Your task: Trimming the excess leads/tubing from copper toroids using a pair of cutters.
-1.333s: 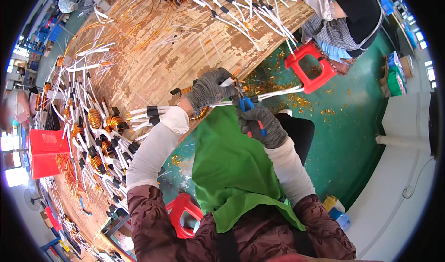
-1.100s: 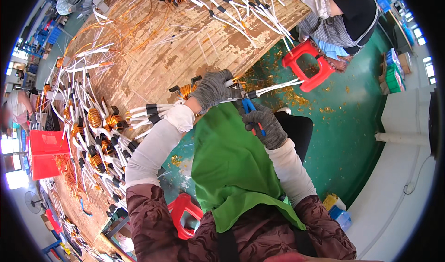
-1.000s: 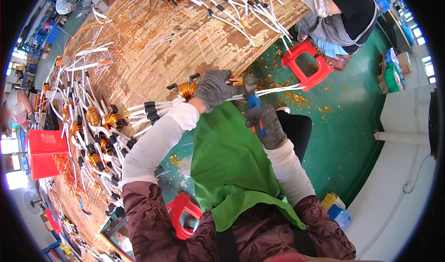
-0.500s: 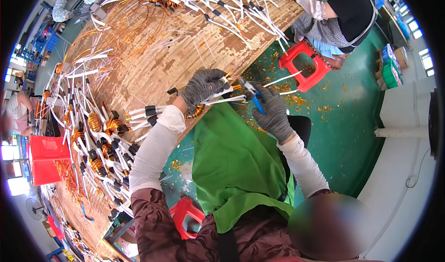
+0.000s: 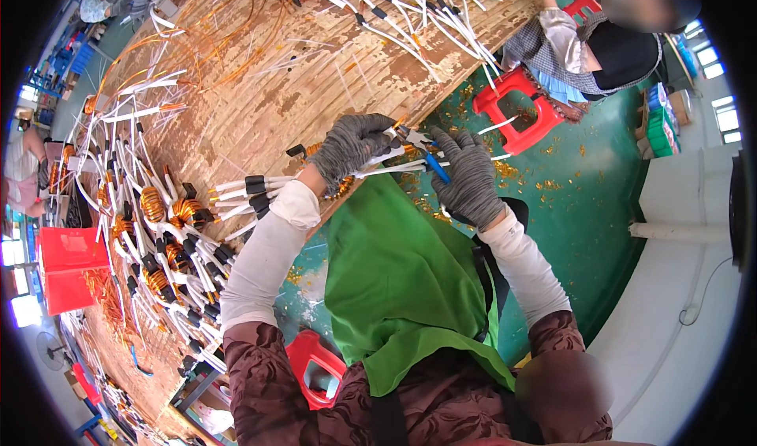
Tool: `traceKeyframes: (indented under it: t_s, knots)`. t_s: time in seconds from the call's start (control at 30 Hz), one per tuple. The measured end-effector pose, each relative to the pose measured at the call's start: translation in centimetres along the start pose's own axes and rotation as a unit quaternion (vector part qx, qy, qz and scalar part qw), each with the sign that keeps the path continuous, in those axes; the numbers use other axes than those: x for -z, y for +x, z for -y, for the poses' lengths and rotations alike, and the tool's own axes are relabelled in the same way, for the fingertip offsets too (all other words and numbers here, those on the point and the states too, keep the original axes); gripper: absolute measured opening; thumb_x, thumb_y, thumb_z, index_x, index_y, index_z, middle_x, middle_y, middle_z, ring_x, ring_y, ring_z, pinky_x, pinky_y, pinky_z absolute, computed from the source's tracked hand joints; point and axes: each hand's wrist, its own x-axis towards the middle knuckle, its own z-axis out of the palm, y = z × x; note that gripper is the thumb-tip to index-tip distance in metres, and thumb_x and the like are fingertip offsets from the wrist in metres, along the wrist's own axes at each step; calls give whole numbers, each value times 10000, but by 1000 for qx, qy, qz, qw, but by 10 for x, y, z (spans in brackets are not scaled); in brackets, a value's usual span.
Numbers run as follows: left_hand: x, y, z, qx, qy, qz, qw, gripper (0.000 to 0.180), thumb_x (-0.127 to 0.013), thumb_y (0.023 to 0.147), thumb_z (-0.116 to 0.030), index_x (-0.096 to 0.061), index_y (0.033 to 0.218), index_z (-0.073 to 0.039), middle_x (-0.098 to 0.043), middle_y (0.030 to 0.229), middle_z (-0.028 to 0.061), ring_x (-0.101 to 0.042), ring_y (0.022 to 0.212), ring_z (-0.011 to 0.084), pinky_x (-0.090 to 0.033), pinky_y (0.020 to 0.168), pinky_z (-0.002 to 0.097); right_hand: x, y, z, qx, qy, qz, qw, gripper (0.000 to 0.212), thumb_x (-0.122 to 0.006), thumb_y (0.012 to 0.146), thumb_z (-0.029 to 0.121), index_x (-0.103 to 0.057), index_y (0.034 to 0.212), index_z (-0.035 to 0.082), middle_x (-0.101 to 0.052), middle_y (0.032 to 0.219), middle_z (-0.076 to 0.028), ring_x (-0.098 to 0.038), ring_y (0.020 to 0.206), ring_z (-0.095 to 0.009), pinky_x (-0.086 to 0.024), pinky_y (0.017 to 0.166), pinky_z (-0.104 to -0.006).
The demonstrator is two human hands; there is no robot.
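Note:
My left hand [image 5: 351,146], in a grey glove, is closed around the white-sleeved leads of a copper-wound coil [image 5: 345,184]. Most of that coil is hidden below the hand. My right hand [image 5: 469,176], also gloved in grey, grips blue-handled pliers [image 5: 436,167]. Their metal jaws are at the bare copper end of a lead, just beside my left fingertips. Whether the jaws have closed on the wire cannot be made out. Other white leads [image 5: 398,167] from the bundle stretch right, beneath the pliers, past the table edge.
The worn wooden table [image 5: 252,123] carries a heap of copper coils with white leads [image 5: 169,233] on the left and more at the far side. A co-worker sits by a red stool [image 5: 516,115] at far right. Another red stool [image 5: 314,367] stands near my legs. Copper scraps litter the green floor.
The pliers have shifted slightly left and up, closer to my left fingers. My right hand has turned a little with them. At far right the co-worker has leaned to the right.

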Motion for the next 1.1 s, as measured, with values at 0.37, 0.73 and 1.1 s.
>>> traceKeyframes:
  t_s: [0.37,0.73,1.1]
  knots:
    - [2,0,2,-1,-26,8,1000,265,-530,840,-31,-584,1087,47,-659,863,83,-573,717,98,-477,668,230,4,10,-11,19,49,33,998,560,-680,622,200,-524,1151,101,-538,967,-151,-506,932,-339,-411,841,-437]
    - [5,-2,-2,18,-44,38,998,342,-517,832,-16,-501,1159,83,-622,1020,145,-600,954,182,-469,843,269,7,15,-8,29,31,42,998,606,-695,586,178,-519,1160,97,-538,984,-152,-506,950,-334,-414,846,-433]
    - [8,-3,-3,-17,-12,34,999,364,-535,830,-58,-498,1168,72,-613,1023,145,-579,925,166,-450,850,284,-3,12,2,-71,201,90,973,526,-659,618,145,-539,1127,83,-557,897,-145,-546,837,-321,-461,731,-419]
